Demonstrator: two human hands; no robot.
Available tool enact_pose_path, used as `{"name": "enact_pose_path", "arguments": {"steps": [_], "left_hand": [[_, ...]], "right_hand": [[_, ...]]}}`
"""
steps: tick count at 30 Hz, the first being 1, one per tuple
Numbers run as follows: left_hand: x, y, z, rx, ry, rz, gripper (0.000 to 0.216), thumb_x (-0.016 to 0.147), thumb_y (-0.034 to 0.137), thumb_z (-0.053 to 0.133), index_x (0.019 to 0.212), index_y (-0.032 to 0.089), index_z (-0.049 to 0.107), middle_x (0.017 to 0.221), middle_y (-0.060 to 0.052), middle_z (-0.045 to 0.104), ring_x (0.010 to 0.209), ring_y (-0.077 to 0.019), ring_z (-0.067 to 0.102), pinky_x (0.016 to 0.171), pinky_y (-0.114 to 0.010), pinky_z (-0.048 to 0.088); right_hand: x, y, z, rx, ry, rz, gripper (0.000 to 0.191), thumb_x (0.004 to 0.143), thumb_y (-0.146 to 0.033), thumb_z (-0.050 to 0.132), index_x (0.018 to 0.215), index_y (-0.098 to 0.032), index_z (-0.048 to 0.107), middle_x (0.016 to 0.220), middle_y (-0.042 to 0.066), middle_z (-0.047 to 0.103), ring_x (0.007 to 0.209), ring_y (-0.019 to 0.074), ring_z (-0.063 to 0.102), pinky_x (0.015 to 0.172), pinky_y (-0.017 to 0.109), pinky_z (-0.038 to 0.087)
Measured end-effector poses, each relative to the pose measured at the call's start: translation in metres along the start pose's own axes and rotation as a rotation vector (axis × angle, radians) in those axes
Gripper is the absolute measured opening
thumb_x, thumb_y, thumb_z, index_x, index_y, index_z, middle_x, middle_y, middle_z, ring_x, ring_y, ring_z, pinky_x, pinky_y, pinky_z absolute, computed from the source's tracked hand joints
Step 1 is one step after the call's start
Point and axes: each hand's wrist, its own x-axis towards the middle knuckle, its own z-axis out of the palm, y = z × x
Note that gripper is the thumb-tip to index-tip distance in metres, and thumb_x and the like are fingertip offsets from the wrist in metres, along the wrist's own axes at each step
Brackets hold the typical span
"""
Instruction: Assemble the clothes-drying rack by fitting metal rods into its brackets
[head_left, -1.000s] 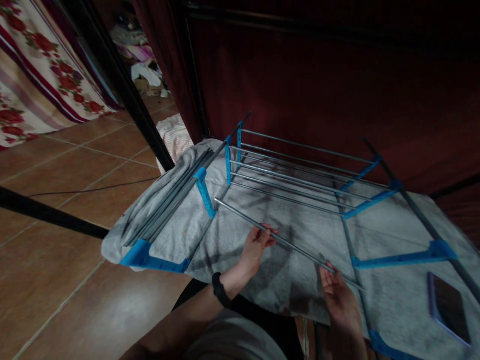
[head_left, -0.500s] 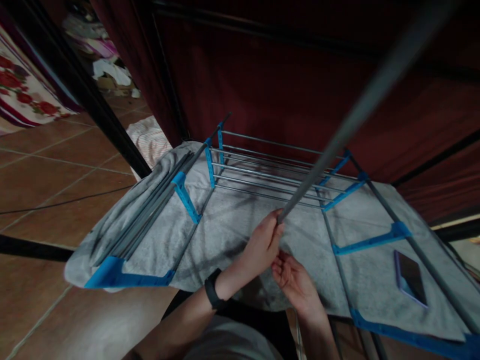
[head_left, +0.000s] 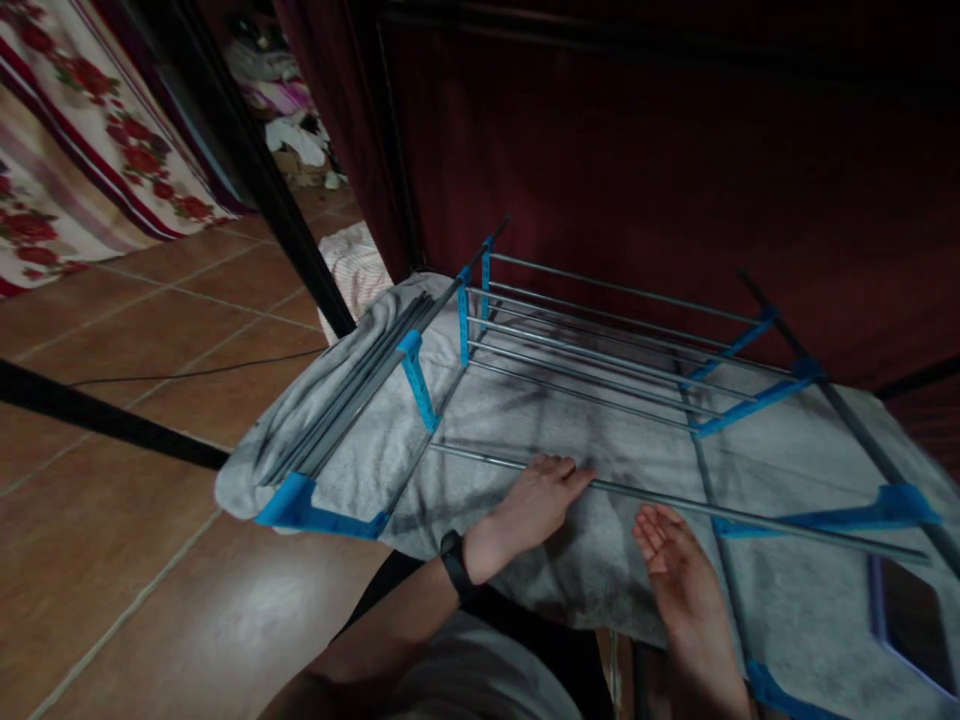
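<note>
My left hand (head_left: 541, 498), with a black band on its wrist, is closed around the middle of a grey metal rod (head_left: 675, 503). The rod lies nearly level across the near part of a rack frame with blue plastic brackets (head_left: 422, 385). Just below the rod, my right hand (head_left: 679, 560) is turned palm up with its fingers apart and nothing in it. Several thin bars (head_left: 585, 350) span the frame's far section. More loose rods (head_left: 352, 385) lie bundled along the left side.
Under the frame is a grey blanket (head_left: 517, 430). A phone (head_left: 915, 620) lies on it at the right. Black posts (head_left: 277, 190) stand at the left, a dark red panel (head_left: 600, 150) behind. Tiled floor (head_left: 135, 480), a cable and a floral curtain (head_left: 97, 130) show at the left.
The rod has swung down from a steep upright slant to nearly level across the frame, in my left hand. My right hand has moved right, away from my left. The view has shifted.
</note>
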Motion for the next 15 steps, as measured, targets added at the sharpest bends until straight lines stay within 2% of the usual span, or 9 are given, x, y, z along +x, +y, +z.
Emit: {"name": "enact_pose_path", "arguments": {"steps": [3, 6, 10, 13, 15], "left_hand": [[-0.006, -0.013, 0.008, 0.028, 0.006, -0.019, 0.062, 0.108, -0.001, 0.056, 0.163, 0.023, 0.075, 0.137, -0.015, 0.084, 0.126, -0.0320, 0.080, 0.119, -0.048, 0.060], [-0.010, -0.022, 0.015, 0.053, 0.000, -0.046, 0.059, 0.108, -0.001, 0.059, 0.157, 0.025, 0.079, 0.135, -0.014, 0.085, 0.126, -0.0313, 0.080, 0.118, -0.046, 0.058], [-0.010, -0.028, 0.027, 0.113, -0.033, -0.051, 0.048, 0.110, 0.003, 0.063, 0.148, 0.025, 0.081, 0.132, -0.013, 0.085, 0.125, -0.0303, 0.079, 0.118, -0.042, 0.054], [-0.009, -0.034, 0.036, 0.113, -0.027, -0.053, 0.043, 0.109, 0.005, 0.069, 0.144, 0.027, 0.083, 0.125, -0.012, 0.084, 0.118, -0.0300, 0.077, 0.114, -0.041, 0.053], [-0.009, -0.038, 0.041, 0.107, -0.015, -0.066, 0.045, 0.108, 0.004, 0.071, 0.145, 0.028, 0.083, 0.123, -0.011, 0.082, 0.117, -0.0297, 0.076, 0.114, -0.041, 0.052]], "right_hand": [[0.007, 0.003, -0.010, 0.007, -0.001, -0.008, 0.037, 0.072, -0.038, 0.107, 0.101, -0.029, 0.086, 0.111, 0.003, 0.089, 0.111, 0.0221, 0.085, 0.110, 0.037, 0.070], [0.014, 0.006, -0.016, 0.039, 0.015, 0.006, 0.030, 0.074, -0.038, 0.106, 0.092, -0.029, 0.083, 0.111, 0.004, 0.089, 0.117, 0.0243, 0.085, 0.123, 0.046, 0.068], [0.029, 0.011, -0.024, 0.052, 0.047, 0.018, 0.030, 0.079, -0.039, 0.101, 0.103, -0.028, 0.088, 0.121, 0.004, 0.089, 0.123, 0.0218, 0.084, 0.134, 0.047, 0.061], [0.039, 0.017, -0.032, 0.044, 0.097, 0.012, 0.024, 0.082, -0.035, 0.099, 0.101, -0.027, 0.086, 0.112, 0.002, 0.087, 0.120, 0.0204, 0.084, 0.127, 0.041, 0.066], [0.043, 0.022, -0.038, 0.044, 0.071, -0.003, 0.022, 0.082, -0.034, 0.098, 0.094, -0.028, 0.081, 0.107, 0.002, 0.085, 0.120, 0.0212, 0.085, 0.117, 0.039, 0.071]]}}
